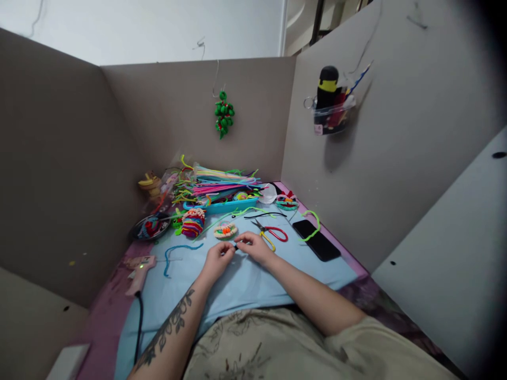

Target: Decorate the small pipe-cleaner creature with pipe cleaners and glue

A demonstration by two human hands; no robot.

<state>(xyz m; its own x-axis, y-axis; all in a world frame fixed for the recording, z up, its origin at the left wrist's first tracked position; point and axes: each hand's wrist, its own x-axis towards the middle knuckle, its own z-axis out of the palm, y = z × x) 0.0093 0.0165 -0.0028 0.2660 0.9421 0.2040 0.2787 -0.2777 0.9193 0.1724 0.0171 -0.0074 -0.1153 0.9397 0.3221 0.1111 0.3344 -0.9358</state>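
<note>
Both hands meet over the blue cloth, fingertips pinched together. Between them shows a small black piece (236, 247) that looks like pipe cleaner; most of it is hidden by the fingers. My left hand (219, 258) grips it from the left, and my right hand (253, 247) from the right. Just beyond the fingers lies a round cream pipe-cleaner piece (225, 230) with an orange and green centre. Scissors (273, 232) with red and yellow handles rest beside my right hand, blades slightly apart. Farther back is a thin black pipe cleaner (264, 215).
A blue tray (222, 207) heaped with coloured pipe cleaners stands at the back. Left are a striped piece (193, 222), a dark bowl (151, 227), a blue pipe cleaner (182, 247) and a corded pink glue gun (141, 268). A phone (317, 241) lies right. Grey panels (198, 116) enclose the table.
</note>
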